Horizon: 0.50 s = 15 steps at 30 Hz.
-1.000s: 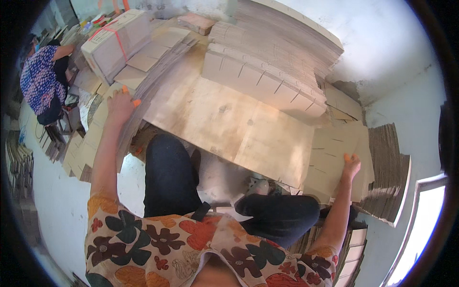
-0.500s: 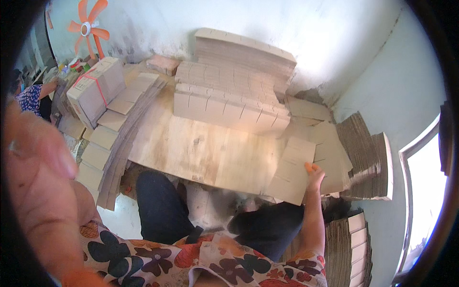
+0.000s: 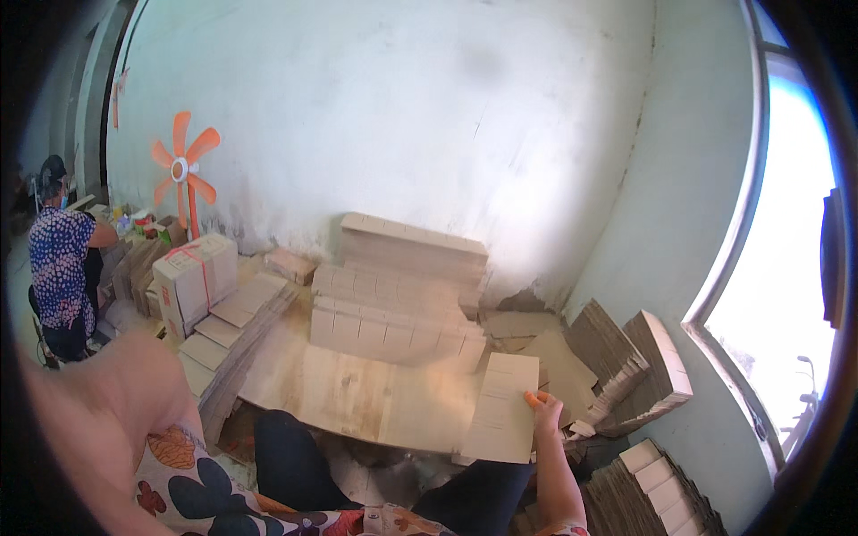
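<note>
At the board's right front, my right hand (image 3: 546,414) pinches the right edge of a slotted cardboard divider (image 3: 502,406). The flat brown piece has short slits along it and is tilted over the board's edge near my right knee. My left arm (image 3: 107,420) is bent and raised close to the camera at the left; its hand lies outside the picture. Behind the board's bare part stand rows of upright slotted dividers (image 3: 393,335), packed together. More loose cardboard pieces (image 3: 559,362) lie just beyond my right hand.
A wooden board (image 3: 357,393) spans before my knees. Overlapping cardboard stacks (image 3: 237,308) and a strapped carton (image 3: 197,277) are left; leaning stacks (image 3: 657,366) and a lower stack (image 3: 657,491) are right. An orange fan (image 3: 181,170) and another person (image 3: 63,259) are farther left.
The view has tilted up, showing more wall and the other person. My left hand, close to the camera before, has left the picture. My right hand still grips the divider, now held more upright.
</note>
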### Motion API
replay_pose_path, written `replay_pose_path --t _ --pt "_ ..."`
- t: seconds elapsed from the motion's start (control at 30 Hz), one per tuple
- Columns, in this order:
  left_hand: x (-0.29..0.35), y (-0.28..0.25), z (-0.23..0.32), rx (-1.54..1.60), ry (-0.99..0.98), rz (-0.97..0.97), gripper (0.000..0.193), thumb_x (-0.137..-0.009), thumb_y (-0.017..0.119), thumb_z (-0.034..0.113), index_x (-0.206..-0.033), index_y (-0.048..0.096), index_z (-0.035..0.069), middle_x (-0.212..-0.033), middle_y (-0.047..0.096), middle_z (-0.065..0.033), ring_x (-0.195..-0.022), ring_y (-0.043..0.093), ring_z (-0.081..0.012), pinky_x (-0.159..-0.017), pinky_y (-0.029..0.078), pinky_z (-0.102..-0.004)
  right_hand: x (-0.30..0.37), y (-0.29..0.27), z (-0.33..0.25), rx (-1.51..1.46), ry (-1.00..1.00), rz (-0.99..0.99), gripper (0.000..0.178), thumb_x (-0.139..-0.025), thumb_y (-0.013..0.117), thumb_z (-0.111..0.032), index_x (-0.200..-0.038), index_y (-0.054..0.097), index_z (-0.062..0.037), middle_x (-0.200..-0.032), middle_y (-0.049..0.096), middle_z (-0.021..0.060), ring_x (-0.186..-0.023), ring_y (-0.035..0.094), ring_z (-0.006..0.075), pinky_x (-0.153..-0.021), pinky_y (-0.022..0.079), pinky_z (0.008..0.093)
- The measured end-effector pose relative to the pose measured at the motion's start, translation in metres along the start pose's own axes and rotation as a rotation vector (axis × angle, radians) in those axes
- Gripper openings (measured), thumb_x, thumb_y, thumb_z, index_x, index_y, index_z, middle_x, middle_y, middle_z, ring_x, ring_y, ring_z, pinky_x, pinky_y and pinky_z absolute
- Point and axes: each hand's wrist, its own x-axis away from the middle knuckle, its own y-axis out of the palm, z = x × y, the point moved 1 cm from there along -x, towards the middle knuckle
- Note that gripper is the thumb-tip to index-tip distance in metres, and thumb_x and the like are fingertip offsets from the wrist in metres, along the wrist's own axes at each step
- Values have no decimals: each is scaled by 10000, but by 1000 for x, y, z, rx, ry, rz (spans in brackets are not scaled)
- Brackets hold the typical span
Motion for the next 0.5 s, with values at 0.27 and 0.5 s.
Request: replay_pose_path --t 0.27,0.5 --pt "19 -46 10 -50 -42 35 477 -763 692 165 -1196 543 30 -1177 578 -113 -1101 535 -218 -879 446 -348 47 -11 -36 -70 -7 44 149 -745 721 -110 -768 649 19 -703 592 29 -620 504 116 -555 428 278" --pt "34 -70 25 29 -36 146 501 -748 704 158 -1204 537 37 -1181 572 -107 -1103 530 -210 -877 447 -342 93 12 -105 -381 -18 -11 109 -778 707 -36 -820 625 23 -756 564 19 -676 501 128 -584 442 289"
